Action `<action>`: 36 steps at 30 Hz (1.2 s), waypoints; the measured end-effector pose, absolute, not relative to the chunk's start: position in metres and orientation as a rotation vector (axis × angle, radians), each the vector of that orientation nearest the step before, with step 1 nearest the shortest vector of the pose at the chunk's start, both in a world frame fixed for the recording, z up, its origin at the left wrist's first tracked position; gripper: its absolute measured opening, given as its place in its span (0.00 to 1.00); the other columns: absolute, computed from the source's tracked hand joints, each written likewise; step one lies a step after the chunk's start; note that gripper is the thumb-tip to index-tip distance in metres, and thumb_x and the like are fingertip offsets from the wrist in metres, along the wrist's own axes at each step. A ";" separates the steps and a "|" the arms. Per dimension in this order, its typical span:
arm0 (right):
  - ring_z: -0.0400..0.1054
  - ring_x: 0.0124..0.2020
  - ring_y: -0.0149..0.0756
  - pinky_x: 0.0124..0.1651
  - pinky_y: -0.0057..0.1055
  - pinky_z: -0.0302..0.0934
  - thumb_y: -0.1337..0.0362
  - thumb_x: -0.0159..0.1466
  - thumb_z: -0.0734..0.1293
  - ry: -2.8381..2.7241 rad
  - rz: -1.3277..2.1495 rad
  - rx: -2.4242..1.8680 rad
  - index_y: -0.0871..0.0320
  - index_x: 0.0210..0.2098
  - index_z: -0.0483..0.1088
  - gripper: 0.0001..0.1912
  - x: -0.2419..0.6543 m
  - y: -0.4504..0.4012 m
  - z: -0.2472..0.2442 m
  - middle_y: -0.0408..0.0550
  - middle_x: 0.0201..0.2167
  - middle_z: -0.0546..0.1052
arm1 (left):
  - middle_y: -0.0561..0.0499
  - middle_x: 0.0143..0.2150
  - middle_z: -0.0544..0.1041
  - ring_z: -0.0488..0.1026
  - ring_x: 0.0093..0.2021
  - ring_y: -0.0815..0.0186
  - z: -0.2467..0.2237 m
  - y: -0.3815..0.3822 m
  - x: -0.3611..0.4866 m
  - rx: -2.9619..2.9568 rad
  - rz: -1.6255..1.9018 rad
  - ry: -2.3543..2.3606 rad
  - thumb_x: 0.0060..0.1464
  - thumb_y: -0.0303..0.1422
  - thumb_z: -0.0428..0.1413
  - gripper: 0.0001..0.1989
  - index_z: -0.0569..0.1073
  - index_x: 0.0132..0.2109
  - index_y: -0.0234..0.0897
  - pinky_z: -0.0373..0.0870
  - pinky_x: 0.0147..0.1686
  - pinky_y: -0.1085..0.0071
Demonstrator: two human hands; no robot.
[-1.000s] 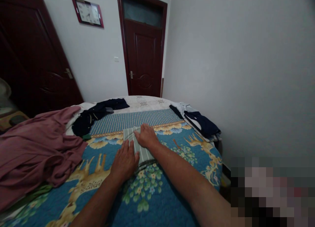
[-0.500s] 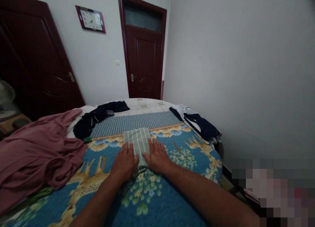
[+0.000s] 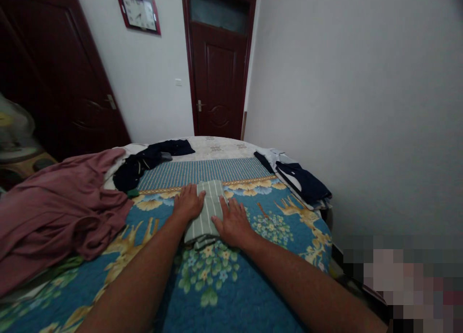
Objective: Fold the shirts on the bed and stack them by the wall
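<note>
A folded pale green cloth with white stripes lies on the blue floral bedspread, its near edge showing several layers. My left hand rests flat on the cloth's upper left part, fingers pointing away from me. On the right edge lies my right hand, palm down with its fingers spread and the thumb over the cloth. Neither hand grips anything.
At the left is a heap of pink cloth, with dark navy clothes behind it. Folded navy and white clothes lie at the bed's right edge. A wall stands beyond that edge.
My left hand has moved forward along the cloth, uncovering its near left corner. My right hand stays at the right edge. The whole view has shifted slightly.
</note>
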State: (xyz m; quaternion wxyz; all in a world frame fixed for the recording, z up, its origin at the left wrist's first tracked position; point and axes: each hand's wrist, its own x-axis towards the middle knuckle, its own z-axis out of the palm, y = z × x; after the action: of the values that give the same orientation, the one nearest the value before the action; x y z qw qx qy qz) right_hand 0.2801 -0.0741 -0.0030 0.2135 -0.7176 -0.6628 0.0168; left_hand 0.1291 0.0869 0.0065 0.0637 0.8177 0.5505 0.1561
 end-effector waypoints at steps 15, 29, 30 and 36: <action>0.75 0.58 0.51 0.62 0.45 0.67 0.55 0.71 0.64 -1.554 0.232 -1.823 0.59 0.77 0.59 0.37 0.304 -0.054 0.004 0.60 0.57 0.81 | 0.47 0.77 0.67 0.56 0.80 0.51 0.001 0.024 0.048 2.705 0.651 1.310 0.66 0.23 0.50 0.34 0.68 0.75 0.49 0.58 0.75 0.47; 0.82 0.47 0.45 0.50 0.42 0.76 0.63 0.63 0.65 -0.996 1.191 -1.285 0.57 0.80 0.49 0.47 0.294 -0.053 0.018 0.55 0.54 0.83 | 0.43 0.80 0.62 0.54 0.81 0.48 0.010 0.015 0.042 2.723 0.593 1.049 0.63 0.24 0.58 0.37 0.66 0.76 0.50 0.57 0.75 0.44; 0.82 0.47 0.45 0.49 0.42 0.76 0.63 0.64 0.64 -0.970 1.217 -1.256 0.57 0.79 0.50 0.46 0.292 -0.052 0.021 0.56 0.55 0.83 | 0.43 0.80 0.61 0.53 0.81 0.47 0.009 0.016 0.042 2.724 0.611 1.032 0.63 0.24 0.58 0.38 0.64 0.77 0.50 0.56 0.75 0.42; 0.82 0.44 0.44 0.44 0.39 0.78 0.63 0.64 0.70 -0.753 1.300 -0.902 0.53 0.70 0.65 0.35 0.284 -0.053 0.040 0.50 0.52 0.84 | 0.41 0.80 0.61 0.47 0.82 0.43 0.015 0.019 0.039 2.713 0.810 0.889 0.62 0.30 0.63 0.41 0.61 0.78 0.47 0.49 0.76 0.35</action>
State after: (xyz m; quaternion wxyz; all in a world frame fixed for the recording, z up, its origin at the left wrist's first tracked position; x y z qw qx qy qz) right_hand 0.2837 -0.0529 0.0395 0.6400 -0.3956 -0.3303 0.5698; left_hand 0.0386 0.0191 0.0150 0.0870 0.9107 0.2986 0.2719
